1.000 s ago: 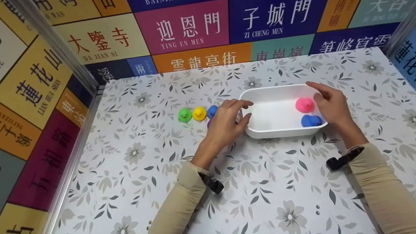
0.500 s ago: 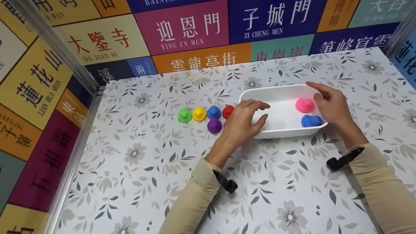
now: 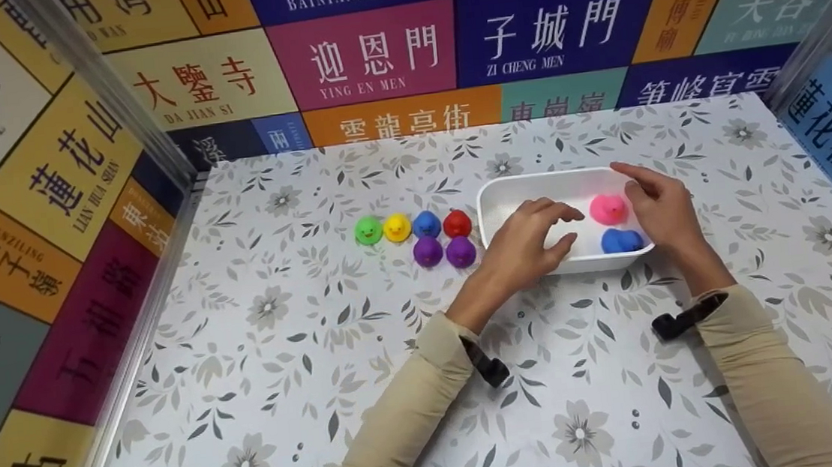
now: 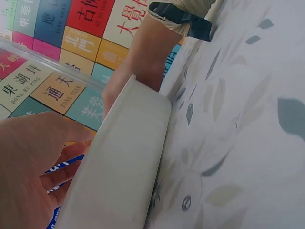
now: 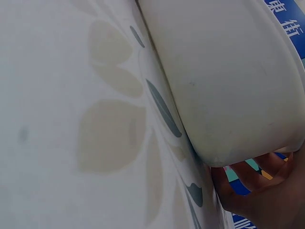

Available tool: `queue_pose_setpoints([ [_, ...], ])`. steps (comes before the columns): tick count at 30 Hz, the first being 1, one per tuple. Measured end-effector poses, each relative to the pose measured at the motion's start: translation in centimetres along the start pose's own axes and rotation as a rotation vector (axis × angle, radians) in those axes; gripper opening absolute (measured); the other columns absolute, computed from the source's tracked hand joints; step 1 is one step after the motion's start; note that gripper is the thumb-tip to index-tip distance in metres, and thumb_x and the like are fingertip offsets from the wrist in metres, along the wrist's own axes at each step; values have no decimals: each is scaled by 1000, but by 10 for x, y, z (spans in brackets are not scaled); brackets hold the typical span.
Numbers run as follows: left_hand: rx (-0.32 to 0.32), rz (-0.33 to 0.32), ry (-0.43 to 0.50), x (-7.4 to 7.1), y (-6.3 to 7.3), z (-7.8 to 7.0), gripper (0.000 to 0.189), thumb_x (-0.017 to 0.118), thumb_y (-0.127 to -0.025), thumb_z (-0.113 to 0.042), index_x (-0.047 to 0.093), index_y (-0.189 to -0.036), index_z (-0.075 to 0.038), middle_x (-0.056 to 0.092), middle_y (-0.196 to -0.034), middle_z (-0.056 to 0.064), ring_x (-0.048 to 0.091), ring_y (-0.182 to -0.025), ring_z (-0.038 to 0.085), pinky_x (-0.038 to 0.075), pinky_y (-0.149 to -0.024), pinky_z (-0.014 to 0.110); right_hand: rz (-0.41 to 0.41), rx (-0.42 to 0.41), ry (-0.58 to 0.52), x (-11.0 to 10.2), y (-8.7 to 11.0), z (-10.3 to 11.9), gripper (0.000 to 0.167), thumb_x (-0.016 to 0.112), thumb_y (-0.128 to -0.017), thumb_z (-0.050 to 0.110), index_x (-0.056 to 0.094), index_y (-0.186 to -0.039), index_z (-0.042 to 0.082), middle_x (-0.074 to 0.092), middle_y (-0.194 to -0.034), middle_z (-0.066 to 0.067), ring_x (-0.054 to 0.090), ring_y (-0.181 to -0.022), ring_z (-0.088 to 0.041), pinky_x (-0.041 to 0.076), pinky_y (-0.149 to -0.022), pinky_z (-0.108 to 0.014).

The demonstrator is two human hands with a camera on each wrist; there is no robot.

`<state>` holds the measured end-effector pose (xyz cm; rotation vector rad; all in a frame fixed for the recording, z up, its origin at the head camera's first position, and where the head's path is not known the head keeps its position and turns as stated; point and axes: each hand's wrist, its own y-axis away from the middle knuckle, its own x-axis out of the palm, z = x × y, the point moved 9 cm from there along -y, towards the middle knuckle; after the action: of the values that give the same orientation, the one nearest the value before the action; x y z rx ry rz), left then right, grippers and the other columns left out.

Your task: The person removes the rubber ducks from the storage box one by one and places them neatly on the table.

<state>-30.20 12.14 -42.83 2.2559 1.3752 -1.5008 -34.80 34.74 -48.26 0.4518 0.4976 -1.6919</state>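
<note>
On the floral-patterned tabletop [image 3: 247,368], back row: green duck [image 3: 368,231], yellow duck [image 3: 397,228], blue duck [image 3: 426,225] and red duck [image 3: 457,224], small toy figures standing upright and close together, to the left of the tub.
Front row: purple duck [image 3: 428,252] just in front of the blue one; second purple duck [image 3: 460,252] just in front of the red one.
White tub [image 3: 599,264]: oblong, with rounded corners, resting upright on the tabletop; its right end contains the pink duck [image 3: 608,209] and, nearer the person, the second blue duck [image 3: 620,240], which appears tipped over.
Left hand [image 3: 526,243]: poised over the left half of the tub, thumb and fingers parted, with nothing visible in its grasp; the two ducks inside lie beyond its fingertips.
Right hand [image 3: 661,208]: grips the right end of the tub at its rim; the right wrist view shows fingers bent against the outer wall, and the hold appears to be a steadying one.
Ducks laid out: six, in two rows; this portion of the work is judged done, and the greater part of the whole.
Ducks left in the tub: two in sight, neither one touched by the left hand; whether another lies beneath that hand cannot be told.
</note>
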Motion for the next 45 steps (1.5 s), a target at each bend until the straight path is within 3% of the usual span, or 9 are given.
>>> queue_pose_setpoints([
  [9,-25,69,58,18,-15,-8,31,75,-103,-19,74,-133,-16,75,-128,-1,69,-111,12,52,-98,14,12,26,-20,0,-2,-2,47,36,-116,36,60,-156,30,50,-169,-3,40,-161,-28,30,-134,-54],
  [21,-88,132,100,33,-32,-11,34,77,-101,-20,74,-134,-18,75,-130,-1,67,-110,8,52,-92,12,-29,-12,4,-4,-2,0,45,39,-116,31,65,-152,27,59,-161,-6,51,-151,-28,39,-128,-52],
  [29,-65,177,110,45,-45,-21,31,79,-100,-22,76,-131,-16,76,-128,0,68,-109,7,52,-93,10,-24,0,3,-3,-2,0,46,37,-116,33,64,-153,28,56,-164,-4,50,-153,-28,38,-130,-51],
  [34,-18,221,88,54,-49,-24,20,80,-100,-22,82,-119,-15,78,-118,0,72,-107,10,52,-92,11,-26,-11,5,-2,-4,2,45,39,-115,33,65,-152,29,58,-163,-2,51,-150,-24,38,-129,-47],
  [38,0,238,110,58,-53,-24,22,80,-99,-20,82,-120,-12,80,-117,0,75,-108,13,52,-91,10,-36,-17,4,-3,-4,2,44,40,-115,31,66,-151,29,59,-161,0,54,-141,-17,40,-122,-36],
  [45,2,257,137,65,-58,-23,26,82,-98,-22,81,-121,-10,81,-118,0,75,-109,12,51,-93,9,-52,-29,10,-5,-2,2,44,40,-114,30,67,-150,30,63,-157,-2,52,-113,-13,36,-94,-26],
])
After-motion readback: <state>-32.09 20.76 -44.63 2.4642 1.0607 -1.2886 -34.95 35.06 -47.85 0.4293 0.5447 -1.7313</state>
